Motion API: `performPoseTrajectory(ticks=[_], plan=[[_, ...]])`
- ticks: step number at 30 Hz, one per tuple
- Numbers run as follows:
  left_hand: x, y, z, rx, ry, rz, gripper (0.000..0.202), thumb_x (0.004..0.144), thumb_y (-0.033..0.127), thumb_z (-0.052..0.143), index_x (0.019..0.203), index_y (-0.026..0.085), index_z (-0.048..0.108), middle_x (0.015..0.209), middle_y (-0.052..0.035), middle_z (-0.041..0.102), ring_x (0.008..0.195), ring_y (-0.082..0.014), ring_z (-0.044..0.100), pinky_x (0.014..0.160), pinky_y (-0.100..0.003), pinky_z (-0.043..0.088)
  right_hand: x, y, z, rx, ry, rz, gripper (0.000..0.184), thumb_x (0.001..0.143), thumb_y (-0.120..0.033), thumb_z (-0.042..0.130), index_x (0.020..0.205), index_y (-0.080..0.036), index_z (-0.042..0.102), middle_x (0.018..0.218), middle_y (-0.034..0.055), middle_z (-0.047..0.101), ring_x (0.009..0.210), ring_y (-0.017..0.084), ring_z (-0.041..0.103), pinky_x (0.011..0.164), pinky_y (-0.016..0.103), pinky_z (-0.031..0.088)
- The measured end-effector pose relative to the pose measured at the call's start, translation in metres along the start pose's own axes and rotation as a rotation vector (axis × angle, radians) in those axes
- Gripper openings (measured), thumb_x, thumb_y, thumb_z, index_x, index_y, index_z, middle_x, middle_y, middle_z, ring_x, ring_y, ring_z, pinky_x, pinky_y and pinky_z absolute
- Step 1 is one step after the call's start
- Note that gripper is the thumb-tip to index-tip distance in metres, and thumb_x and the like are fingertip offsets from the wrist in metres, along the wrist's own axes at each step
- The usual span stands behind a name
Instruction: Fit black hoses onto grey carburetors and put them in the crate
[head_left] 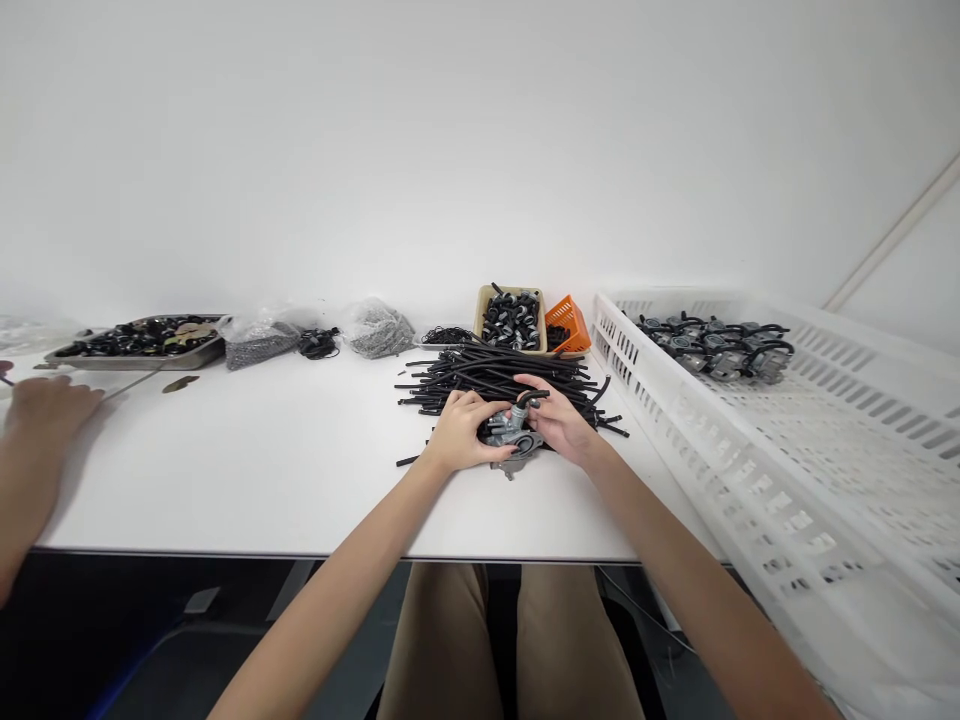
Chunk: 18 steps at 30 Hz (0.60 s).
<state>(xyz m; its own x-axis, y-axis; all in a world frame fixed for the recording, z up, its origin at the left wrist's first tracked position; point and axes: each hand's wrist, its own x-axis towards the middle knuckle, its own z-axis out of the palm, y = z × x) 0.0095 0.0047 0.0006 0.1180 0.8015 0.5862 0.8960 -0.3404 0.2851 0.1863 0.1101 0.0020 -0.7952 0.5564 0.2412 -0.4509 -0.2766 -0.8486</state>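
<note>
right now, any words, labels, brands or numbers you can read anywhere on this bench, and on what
None: no text can be read anywhere in this view.
grey metal fitting, held by the left hand and right hand: any stamping is too small to read.
white slotted crate, orange basket, tan tray, clear bags: no label or print shows.

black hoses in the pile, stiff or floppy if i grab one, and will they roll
Probably springy rather than floppy: the black hoses lie mostly straight on the table, yet the one on the metal part in the left hand and right hand curves. Thin, so likely light. Round and loosely heaped, they may roll or slide if pushed.
</note>
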Motion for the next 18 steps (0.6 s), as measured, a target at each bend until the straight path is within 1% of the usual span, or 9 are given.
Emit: performPoseTrajectory(ticks=[3, 6, 8, 10, 12, 15, 18], plan=[[-0.0003, 0.0004, -0.0009, 0.002, -0.007, -0.003, 0.061, 0.068, 0.058, 0.074, 0.116, 0.019, 0.070, 0.090, -0.0065, 0.072, 0.087, -0.0231, 0.062, 0.084, -0.040, 0.037, -0.0013, -0.0019, -0.0001, -0.018, -0.024, 0.021, 0.056, 0.066, -0.017, 0.081, 0.119, -0.025, 0.064, 0.094, -0.0019, 0.067, 0.083, 0.015, 0.067, 0.079, 0.026, 0.051], [-0.0005, 0.0006, -0.0015, 0.006, -0.013, -0.005, 0.061, 0.069, 0.057, 0.073, 0.117, 0.020, 0.070, 0.090, -0.0067, 0.072, 0.087, -0.0233, 0.062, 0.084, -0.040, 0.037, -0.0036, -0.0049, 0.0013, -0.067, -0.034, 0.028, 0.062, 0.069, -0.017, 0.081, 0.125, -0.029, 0.059, 0.113, 0.0019, 0.068, 0.091, 0.017, 0.068, 0.085, 0.030, 0.052], [-0.0004, 0.0007, -0.0016, 0.006, -0.015, -0.002, 0.062, 0.068, 0.058, 0.074, 0.117, 0.019, 0.070, 0.089, -0.0068, 0.071, 0.087, -0.0238, 0.062, 0.084, -0.040, 0.037, -0.0048, -0.0065, 0.0027, -0.097, -0.044, 0.047, 0.068, 0.070, -0.016, 0.082, 0.130, -0.031, 0.054, 0.125, 0.0042, 0.065, 0.097, 0.017, 0.068, 0.087, 0.030, 0.052], [-0.0002, 0.0005, -0.0013, 0.005, -0.014, 0.002, 0.063, 0.067, 0.058, 0.074, 0.117, 0.020, 0.070, 0.089, -0.0069, 0.071, 0.088, -0.0245, 0.062, 0.084, -0.041, 0.037, -0.0053, -0.0073, 0.0040, -0.108, -0.057, 0.078, 0.074, 0.069, -0.016, 0.084, 0.134, -0.032, 0.051, 0.129, 0.0053, 0.064, 0.100, 0.016, 0.067, 0.087, 0.028, 0.052], [-0.0002, 0.0001, -0.0006, 0.003, -0.011, 0.002, 0.064, 0.067, 0.058, 0.074, 0.119, 0.020, 0.069, 0.090, -0.0070, 0.071, 0.088, -0.0245, 0.062, 0.085, -0.041, 0.037, -0.0051, -0.0069, 0.0045, -0.095, -0.060, 0.089, 0.073, 0.070, -0.021, 0.084, 0.135, -0.030, 0.050, 0.120, 0.0051, 0.068, 0.098, 0.017, 0.067, 0.087, 0.028, 0.051], [-0.0003, -0.0005, 0.0005, 0.003, -0.006, -0.008, 0.064, 0.068, 0.058, 0.073, 0.119, 0.019, 0.069, 0.091, -0.0073, 0.071, 0.088, -0.0239, 0.062, 0.086, -0.041, 0.038, -0.0035, -0.0053, 0.0037, -0.057, -0.042, 0.054, 0.063, 0.072, -0.026, 0.082, 0.129, -0.026, 0.055, 0.100, 0.0016, 0.070, 0.090, 0.016, 0.068, 0.082, 0.027, 0.051], [-0.0004, -0.0006, 0.0005, 0.010, -0.014, -0.017, 0.061, 0.069, 0.057, 0.072, 0.117, 0.019, 0.069, 0.090, -0.0070, 0.071, 0.088, -0.0236, 0.062, 0.086, -0.040, 0.038, -0.0023, -0.0047, 0.0031, -0.020, -0.010, 0.032, 0.057, 0.069, -0.022, 0.081, 0.122, -0.025, 0.060, 0.095, -0.0006, 0.066, 0.083, 0.015, 0.067, 0.077, 0.026, 0.052]])
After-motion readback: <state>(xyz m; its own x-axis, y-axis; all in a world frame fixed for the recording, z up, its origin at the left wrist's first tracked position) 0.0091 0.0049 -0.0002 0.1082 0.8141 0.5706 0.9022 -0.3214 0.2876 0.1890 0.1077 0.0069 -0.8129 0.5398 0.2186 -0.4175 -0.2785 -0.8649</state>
